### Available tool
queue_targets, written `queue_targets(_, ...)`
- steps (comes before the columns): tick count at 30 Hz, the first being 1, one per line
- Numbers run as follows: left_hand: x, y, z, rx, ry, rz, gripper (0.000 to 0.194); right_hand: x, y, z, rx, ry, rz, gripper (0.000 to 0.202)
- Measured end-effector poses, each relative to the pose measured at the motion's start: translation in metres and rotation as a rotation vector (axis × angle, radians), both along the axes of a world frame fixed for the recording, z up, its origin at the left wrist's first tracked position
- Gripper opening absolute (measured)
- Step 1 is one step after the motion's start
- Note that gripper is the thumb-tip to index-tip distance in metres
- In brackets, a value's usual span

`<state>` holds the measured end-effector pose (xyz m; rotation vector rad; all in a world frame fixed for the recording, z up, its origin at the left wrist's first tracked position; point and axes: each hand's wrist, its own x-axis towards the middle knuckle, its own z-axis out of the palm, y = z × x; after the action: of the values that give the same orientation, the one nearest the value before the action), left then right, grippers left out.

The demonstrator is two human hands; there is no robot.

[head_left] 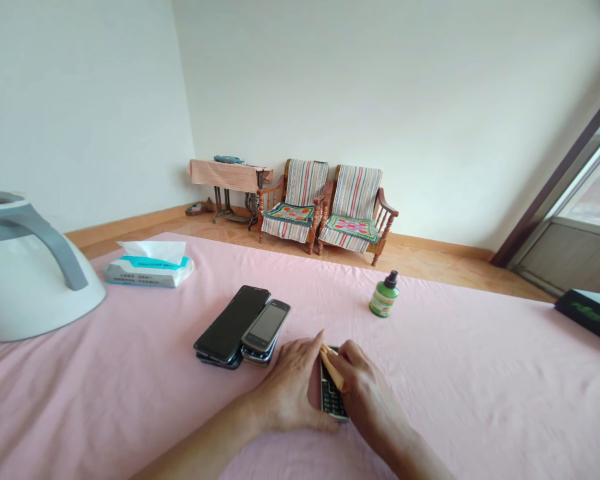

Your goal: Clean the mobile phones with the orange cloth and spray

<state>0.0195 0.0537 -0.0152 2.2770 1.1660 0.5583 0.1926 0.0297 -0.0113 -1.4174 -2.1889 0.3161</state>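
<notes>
A black keypad phone (332,402) lies on the pink cloth between my hands. My left hand (293,387) braces its left side, thumb at the bottom end and fingers near the top. My right hand (363,387) is closed on a tan brush-like tool (334,371), whose far end rests over the phone's upper part. The phone's screen is mostly hidden by the tool and my right hand. Just left of my left hand, a stack of small phones with a grey one (267,325) on top sits against a stack of larger dark phones (233,323).
A green bottle with a black cap (384,294) stands beyond my right hand. At left are a tissue pack (149,270) and a white-grey appliance (35,280). A black box (590,317) is at the right edge. Two chairs (350,217) stand past the cloth.
</notes>
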Motion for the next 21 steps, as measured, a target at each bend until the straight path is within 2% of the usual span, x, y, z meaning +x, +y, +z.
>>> queue_targets(21, 0.0004, -0.0011, 0.0024, 0.001, 0.001, 0.002, 0.115, -0.0037, 0.0023, -0.0046, 0.055, -0.058, -0.036, 0.03)
